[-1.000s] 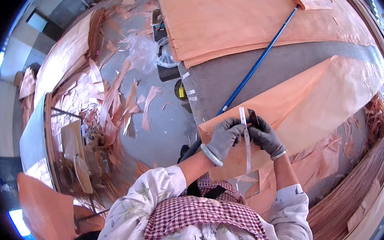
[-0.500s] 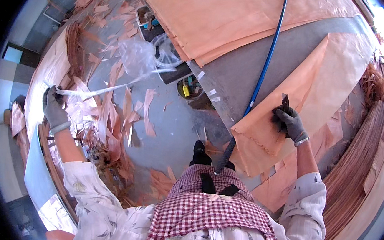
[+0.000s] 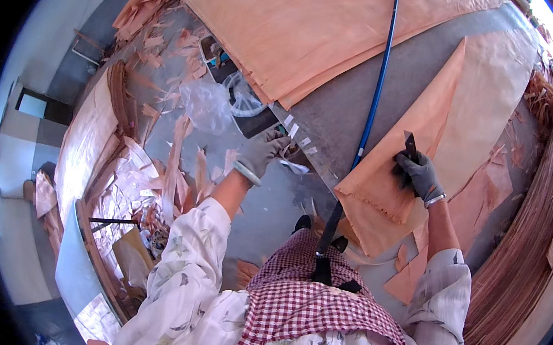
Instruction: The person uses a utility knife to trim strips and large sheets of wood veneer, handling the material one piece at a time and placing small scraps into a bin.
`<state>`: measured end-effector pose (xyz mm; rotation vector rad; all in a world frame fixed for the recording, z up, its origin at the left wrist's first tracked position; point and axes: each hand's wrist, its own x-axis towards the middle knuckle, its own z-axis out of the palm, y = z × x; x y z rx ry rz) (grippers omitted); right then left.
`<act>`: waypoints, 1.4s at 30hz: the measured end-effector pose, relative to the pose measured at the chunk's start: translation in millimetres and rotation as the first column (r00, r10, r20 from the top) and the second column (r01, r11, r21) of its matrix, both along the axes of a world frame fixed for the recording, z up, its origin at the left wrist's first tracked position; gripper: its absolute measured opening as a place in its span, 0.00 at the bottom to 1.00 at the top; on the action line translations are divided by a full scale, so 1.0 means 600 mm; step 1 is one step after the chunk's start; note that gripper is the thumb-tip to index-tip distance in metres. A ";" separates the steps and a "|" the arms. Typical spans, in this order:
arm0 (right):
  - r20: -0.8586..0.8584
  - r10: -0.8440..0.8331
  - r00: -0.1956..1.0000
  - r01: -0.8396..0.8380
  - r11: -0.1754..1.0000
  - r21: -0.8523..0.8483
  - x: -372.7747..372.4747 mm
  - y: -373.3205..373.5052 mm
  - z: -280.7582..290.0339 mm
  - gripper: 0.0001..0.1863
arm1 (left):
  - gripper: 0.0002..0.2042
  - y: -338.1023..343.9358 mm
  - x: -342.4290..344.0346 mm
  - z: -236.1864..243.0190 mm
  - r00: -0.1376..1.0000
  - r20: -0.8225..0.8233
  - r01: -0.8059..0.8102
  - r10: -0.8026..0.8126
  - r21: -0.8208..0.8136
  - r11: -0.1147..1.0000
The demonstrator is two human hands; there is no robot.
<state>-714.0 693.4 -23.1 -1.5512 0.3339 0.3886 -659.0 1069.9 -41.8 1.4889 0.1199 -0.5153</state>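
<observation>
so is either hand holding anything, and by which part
The grey-gloved right hand grips a flat dark blade by its near end. Whether the grey-gloved left hand holds the thin white strip beside it cannot be told.

A grey table bears orange sheets (one folded over).

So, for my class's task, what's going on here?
A person's grey-gloved right hand holds a dark, flat blade over a thin orange-tan sheet, partly folded, on a grey work surface. Their left hand is near that surface's edge, close to small white strips; whether it grips one is unclear.
</observation>
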 end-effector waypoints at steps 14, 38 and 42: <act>-0.020 -0.238 0.971 0.237 0.970 -0.059 -0.011 0.016 -0.013 0.09 | 0.15 -0.084 0.020 0.022 0.501 0.770 -0.165 -0.396 0.534 0.829; 0.287 -0.397 0.872 0.477 0.819 -0.319 -0.255 0.337 -0.033 0.31 | 0.11 -0.269 -0.003 0.120 0.714 0.133 0.691 -0.687 0.020 0.722; 0.128 -0.502 0.855 0.428 0.824 0.372 -0.241 0.331 -0.008 0.36 | 0.10 -0.264 -0.013 0.154 0.699 0.159 0.701 -0.697 0.043 0.712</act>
